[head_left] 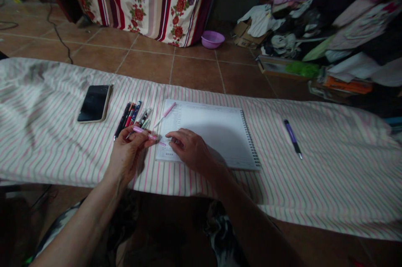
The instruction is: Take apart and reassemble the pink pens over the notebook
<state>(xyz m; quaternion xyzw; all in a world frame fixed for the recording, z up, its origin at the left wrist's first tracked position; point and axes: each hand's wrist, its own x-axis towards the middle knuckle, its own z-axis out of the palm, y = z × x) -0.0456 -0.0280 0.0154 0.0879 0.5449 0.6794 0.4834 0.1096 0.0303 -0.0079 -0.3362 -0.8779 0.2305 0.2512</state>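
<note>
My left hand (128, 145) pinches a pink pen barrel (140, 130) between thumb and fingers, at the notebook's left edge. My right hand (191, 147) is over the notebook, fingers bent and thumb a little apart from the index finger; nothing shows between them. A small pink piece (162, 143) lies between my two hands, close to the right fingertips. The spiral notebook (216, 128) has its wire binding to the right. On its upper left corner rests a pink pen part with a thin white stem (168, 110). Several pens (128, 115) lie bunched just beyond my left hand.
A striped cloth (339, 166) covers the long work surface. At the left lies a phone (94, 103); a purple pen (292, 138) lies to the right. Beyond, on the tiled floor (150, 59), are a purple basin (212, 40) and a heap of clothes (354, 19).
</note>
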